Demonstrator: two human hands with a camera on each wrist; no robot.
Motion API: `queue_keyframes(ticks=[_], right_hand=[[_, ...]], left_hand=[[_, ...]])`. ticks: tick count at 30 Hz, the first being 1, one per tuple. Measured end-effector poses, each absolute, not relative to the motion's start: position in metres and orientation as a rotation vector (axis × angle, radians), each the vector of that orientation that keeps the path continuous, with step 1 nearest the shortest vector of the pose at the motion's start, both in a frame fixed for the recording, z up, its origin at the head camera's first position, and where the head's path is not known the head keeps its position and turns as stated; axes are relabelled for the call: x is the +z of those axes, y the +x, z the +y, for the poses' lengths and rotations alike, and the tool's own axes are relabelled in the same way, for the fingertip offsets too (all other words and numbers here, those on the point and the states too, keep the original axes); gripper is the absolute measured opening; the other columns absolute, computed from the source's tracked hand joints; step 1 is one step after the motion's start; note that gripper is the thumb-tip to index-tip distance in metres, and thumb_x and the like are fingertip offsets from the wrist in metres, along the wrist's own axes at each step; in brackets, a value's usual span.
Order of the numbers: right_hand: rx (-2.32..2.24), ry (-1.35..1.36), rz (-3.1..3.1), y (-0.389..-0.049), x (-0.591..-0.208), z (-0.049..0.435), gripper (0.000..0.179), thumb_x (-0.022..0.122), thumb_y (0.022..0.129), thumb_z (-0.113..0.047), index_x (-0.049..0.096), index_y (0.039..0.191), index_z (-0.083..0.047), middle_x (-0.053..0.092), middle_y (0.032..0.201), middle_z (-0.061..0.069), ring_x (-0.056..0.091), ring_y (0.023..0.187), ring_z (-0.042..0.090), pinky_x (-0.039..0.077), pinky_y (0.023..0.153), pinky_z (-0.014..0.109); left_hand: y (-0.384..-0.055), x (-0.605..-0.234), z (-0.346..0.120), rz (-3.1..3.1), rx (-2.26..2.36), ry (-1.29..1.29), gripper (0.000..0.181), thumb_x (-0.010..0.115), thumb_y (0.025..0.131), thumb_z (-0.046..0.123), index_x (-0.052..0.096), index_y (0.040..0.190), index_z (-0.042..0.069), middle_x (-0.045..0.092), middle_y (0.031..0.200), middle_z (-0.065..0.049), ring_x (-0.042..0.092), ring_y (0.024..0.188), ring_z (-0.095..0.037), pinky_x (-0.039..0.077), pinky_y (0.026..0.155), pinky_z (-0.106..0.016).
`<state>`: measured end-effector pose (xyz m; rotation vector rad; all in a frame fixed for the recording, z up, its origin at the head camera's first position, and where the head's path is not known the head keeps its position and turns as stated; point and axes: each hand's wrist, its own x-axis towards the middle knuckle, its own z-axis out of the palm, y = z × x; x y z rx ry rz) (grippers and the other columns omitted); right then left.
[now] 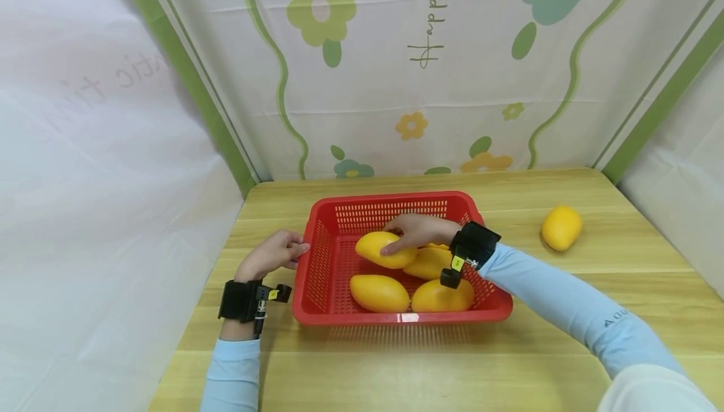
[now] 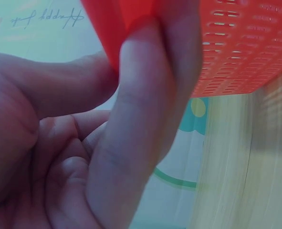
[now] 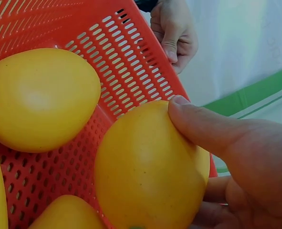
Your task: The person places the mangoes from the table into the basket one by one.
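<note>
A red plastic basket [image 1: 362, 319] with slotted walls stands on the table, with several yellow mangoes in it. My left hand [image 1: 274, 254] pinches the basket's left rim between thumb and fingers, as the left wrist view shows up close. Inside the basket, my right hand [image 1: 418, 230] grips one mango [image 1: 374, 248], the thumb lying along its side. Below that fruit are a front-left mango [image 1: 379, 294], a front-right mango [image 1: 444, 298] and a partly covered mango [image 1: 428, 264]. The right wrist view shows the gripped mango [image 3: 148, 167] near the basket's slotted end wall.
Another mango [image 1: 562, 228] lies alone on the wooden table [image 1: 396, 368], right of the basket. A white curtain with printed flowers [image 1: 373, 85] hangs behind the table, and white sheets close off both sides.
</note>
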<state>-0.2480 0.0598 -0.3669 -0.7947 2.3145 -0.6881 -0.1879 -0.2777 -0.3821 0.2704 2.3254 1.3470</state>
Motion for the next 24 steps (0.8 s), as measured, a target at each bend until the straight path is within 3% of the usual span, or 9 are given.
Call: queue_keyframes(ticks=[6, 18, 24], right_hand=[[-0.653, -0.731, 2.334, -0.246, -0.37, 0.052, 0.067, 0.072, 0.086, -0.054, 0.057, 0.138, -0.014, 0.061, 0.132, 0.005, 0.055, 0.112, 0.023, 0.048, 0.105, 0.044], [-0.619, -0.797, 2.324, -0.246, -0.375, 0.041, 0.06, 0.071, 0.089, -0.049, 0.06, 0.134, -0.011, 0.062, 0.125, 0.005, 0.055, 0.105, 0.022, 0.048, 0.099, 0.039], [-0.625, -0.75, 2.311, -0.246, -0.38, 0.037, 0.07, 0.071, 0.089, -0.049, 0.052, 0.143, -0.009, 0.056, 0.14, 0.009, 0.054, 0.115, 0.024, 0.046, 0.108, 0.043]], left_hand=[[-0.188, -0.382, -0.278, 2.326, 1.346, 0.256, 0.027, 0.048, 0.105, 0.007, 0.061, 0.115, -0.014, 0.073, 0.1, -0.02, 0.073, 0.081, -0.017, 0.063, 0.078, -0.035], [-0.19, -0.383, -0.278, 2.328, 1.336, 0.266, 0.027, 0.048, 0.105, 0.007, 0.061, 0.114, -0.014, 0.073, 0.1, -0.019, 0.073, 0.081, -0.016, 0.063, 0.077, -0.034], [-0.19, -0.383, -0.278, 2.33, 1.338, 0.27, 0.026, 0.048, 0.105, 0.007, 0.062, 0.113, -0.013, 0.072, 0.1, -0.019, 0.073, 0.08, -0.016, 0.063, 0.077, -0.035]])
